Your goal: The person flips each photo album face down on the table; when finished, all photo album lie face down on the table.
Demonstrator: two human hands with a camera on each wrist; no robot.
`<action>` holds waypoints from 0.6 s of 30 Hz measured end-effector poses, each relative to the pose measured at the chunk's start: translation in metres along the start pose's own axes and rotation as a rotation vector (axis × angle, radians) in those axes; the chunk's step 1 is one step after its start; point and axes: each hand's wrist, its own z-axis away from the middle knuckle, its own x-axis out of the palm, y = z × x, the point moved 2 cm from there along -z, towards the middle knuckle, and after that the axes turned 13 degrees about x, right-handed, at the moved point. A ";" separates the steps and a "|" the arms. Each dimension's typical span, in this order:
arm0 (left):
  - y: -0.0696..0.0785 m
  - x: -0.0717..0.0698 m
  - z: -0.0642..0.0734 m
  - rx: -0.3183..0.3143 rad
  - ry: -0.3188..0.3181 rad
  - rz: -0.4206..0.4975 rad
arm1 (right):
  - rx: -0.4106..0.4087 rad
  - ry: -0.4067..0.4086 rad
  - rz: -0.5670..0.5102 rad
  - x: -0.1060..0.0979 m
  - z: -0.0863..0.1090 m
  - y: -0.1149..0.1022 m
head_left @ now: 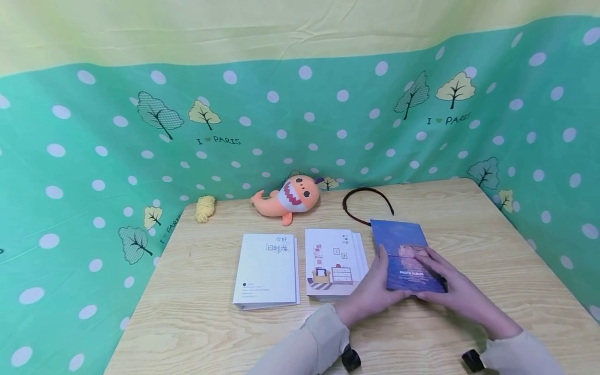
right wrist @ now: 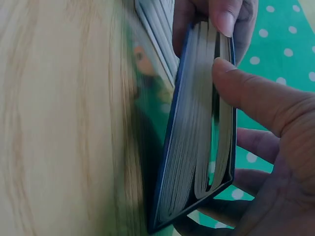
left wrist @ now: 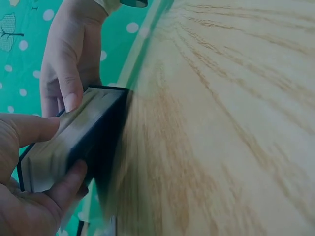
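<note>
Both hands hold a thick blue photo album, its cover facing up and showing a pink shape over water and the words PHOTO ALBUM. My left hand grips its left side and near edge. From the right, my right hand grips it, fingers lying over the cover. In the left wrist view, the left thumb rests at the album's page edges, with a finger underneath. The right wrist view shows the right thumb on the page edges, where a gap parts some pages, and its other fingers around the cover.
Left of the album lie two white albums, one with a drawn room and one with Chinese lettering. Along the back are a ball of yellow yarn, an orange shark plush and a dark headband. Polka-dot cloth borders the wooden table.
</note>
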 end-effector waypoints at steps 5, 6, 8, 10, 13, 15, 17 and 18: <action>-0.003 0.005 0.000 -0.032 -0.065 -0.059 | -0.014 0.012 0.046 -0.003 0.000 0.003; -0.003 0.005 0.000 -0.031 -0.076 -0.065 | -0.010 0.009 0.057 -0.004 0.000 0.004; -0.004 0.005 0.000 -0.024 -0.093 -0.074 | 0.001 0.004 0.071 -0.005 0.000 0.005; -0.004 0.005 0.000 -0.016 -0.107 -0.100 | 0.015 -0.003 0.076 -0.005 0.000 0.007; -0.004 0.005 -0.001 -0.024 -0.122 -0.153 | 0.029 -0.008 0.074 -0.005 -0.001 0.010; -0.003 0.005 -0.002 -0.038 -0.131 -0.187 | 0.032 -0.008 0.075 -0.005 -0.001 0.011; -0.003 0.006 -0.002 -0.057 -0.138 -0.225 | 0.030 -0.005 0.078 -0.004 -0.001 0.012; -0.003 0.006 -0.002 -0.066 -0.140 -0.250 | 0.028 -0.003 0.081 -0.004 -0.001 0.012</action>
